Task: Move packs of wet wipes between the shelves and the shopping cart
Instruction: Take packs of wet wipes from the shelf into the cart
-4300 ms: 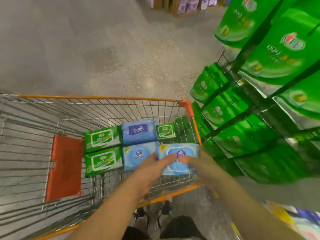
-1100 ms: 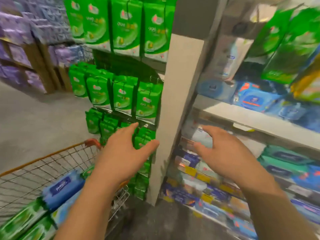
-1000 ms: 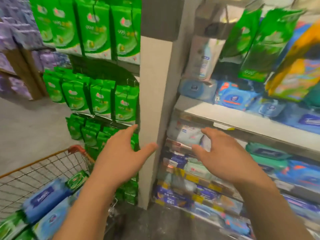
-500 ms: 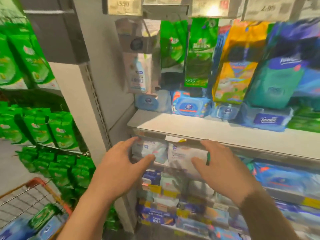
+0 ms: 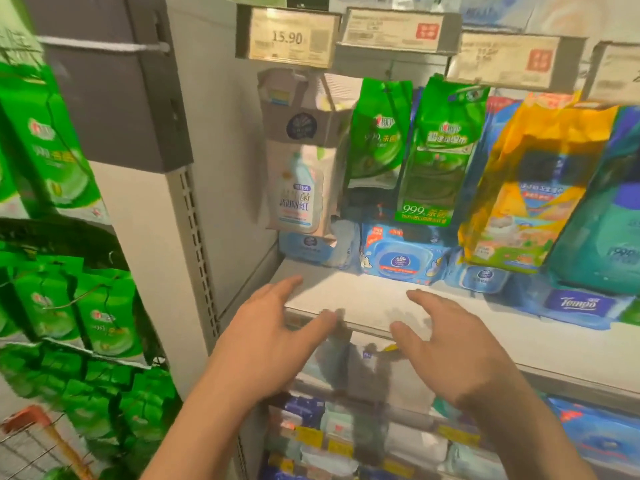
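both hands empty: left hand (image 5: pixel 273 344) and right hand (image 5: pixel 446 355) hover with fingers spread at the shelf (image 5: pixel 363 299) edge. nearest wipes pack (image 5: pixel 398 261) sits behind, under hanging bags (image 5: pixel 436 154); a hasty reach risks dislodging them.

White shelf (image 5: pixel 398 303), blue wipe packs (image 5: pixel 403 261) at back
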Demonstrator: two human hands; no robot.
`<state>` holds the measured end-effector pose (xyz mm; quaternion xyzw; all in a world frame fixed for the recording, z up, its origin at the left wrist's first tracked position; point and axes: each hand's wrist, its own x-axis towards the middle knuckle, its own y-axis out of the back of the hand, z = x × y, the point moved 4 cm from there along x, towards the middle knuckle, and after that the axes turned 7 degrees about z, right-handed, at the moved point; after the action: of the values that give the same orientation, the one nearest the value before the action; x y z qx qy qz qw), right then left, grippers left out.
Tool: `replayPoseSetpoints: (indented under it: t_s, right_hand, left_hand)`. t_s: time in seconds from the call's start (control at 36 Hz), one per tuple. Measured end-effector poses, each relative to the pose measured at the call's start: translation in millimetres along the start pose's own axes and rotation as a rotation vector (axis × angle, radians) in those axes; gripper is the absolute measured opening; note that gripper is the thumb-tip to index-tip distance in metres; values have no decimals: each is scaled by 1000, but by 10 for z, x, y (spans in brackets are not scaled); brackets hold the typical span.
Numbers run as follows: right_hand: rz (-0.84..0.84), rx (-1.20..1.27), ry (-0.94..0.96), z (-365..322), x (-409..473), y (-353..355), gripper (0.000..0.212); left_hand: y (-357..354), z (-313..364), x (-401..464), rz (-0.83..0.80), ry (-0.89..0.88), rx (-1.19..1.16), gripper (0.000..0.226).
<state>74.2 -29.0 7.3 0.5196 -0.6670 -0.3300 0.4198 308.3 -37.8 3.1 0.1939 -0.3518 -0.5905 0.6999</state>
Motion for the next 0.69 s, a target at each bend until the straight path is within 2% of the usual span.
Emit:
replayPoseSetpoints:
  t_s: [0.14, 0.19, 0.28, 0.36, 0.44, 0.53, 0.69]
  right_hand:
    - [112, -2, 19, -182, 270, -46, 55]
    - [258, -16, 55, -246, 357, -48, 47]
    - [396, 38, 119, -287, 472, -95, 54]
    - [419, 170, 88, -353, 602, -44, 55]
    - [434, 319, 38, -407, 739, 19, 43]
    - [465, 453, 60, -487, 886, 102, 51]
    - [434, 590, 186, -616, 1300, 252, 75]
  left_hand:
    - [-24, -41, 353, -44, -24, -108, 85]
    - [-47, -43, 460, -73, -25, -154, 85]
    - [-88, -25, 600, -110, -44, -196, 84]
    - [-140, 16, 715, -140, -37, -290, 76]
    - [-203, 104, 803, -172, -33, -441, 66]
    - [-265, 216, 903, -208, -2, -606, 55]
    - [-289, 528, 1161, -72, -36, -798, 83]
